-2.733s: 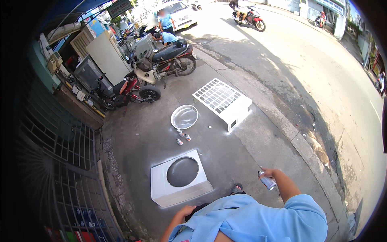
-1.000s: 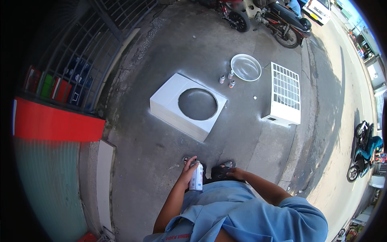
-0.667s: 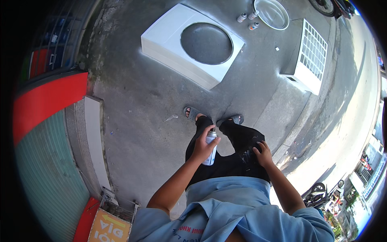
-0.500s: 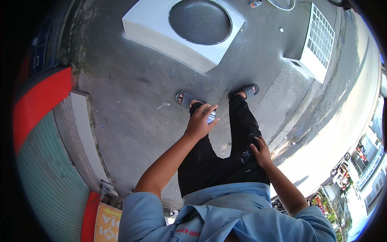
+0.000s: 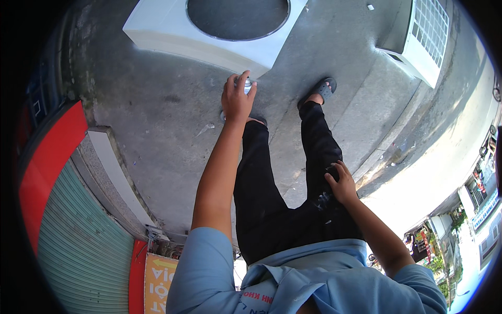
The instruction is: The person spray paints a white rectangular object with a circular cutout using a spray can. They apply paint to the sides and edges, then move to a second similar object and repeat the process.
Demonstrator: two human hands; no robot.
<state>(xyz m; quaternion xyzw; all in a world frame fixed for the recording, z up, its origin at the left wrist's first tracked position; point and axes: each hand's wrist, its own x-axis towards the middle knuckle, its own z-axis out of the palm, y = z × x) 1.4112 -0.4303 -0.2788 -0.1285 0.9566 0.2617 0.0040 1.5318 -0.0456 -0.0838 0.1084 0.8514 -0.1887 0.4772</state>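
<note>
My left hand (image 5: pixel 238 98) is stretched forward and wrapped around a spray can (image 5: pixel 248 87). Most of the can is hidden behind my fingers. Just beyond it lies a white casing panel (image 5: pixel 162 34) with a large round opening, flat on the concrete; the can overlaps its near edge in the picture, and I cannot tell whether they touch. My right hand (image 5: pixel 342 183) rests on my right leg near the knee, fingers spread over the dark trousers, which carry pale smudges. Nothing shows in it.
Another white casing part with a grid grille (image 5: pixel 430 32) stands at the far right, near the pavement edge. A small white scrap (image 5: pixel 371 7) lies between the two parts. To the left are a green ribbed shutter (image 5: pixel 78 246) and a red frame (image 5: pixel 52 167). Sunlit road runs along the right.
My left hand has reached forward and slightly left with the spray can, toward the panel. The view has shifted, and the panel sits higher and further left. My right hand stays on the leg.
</note>
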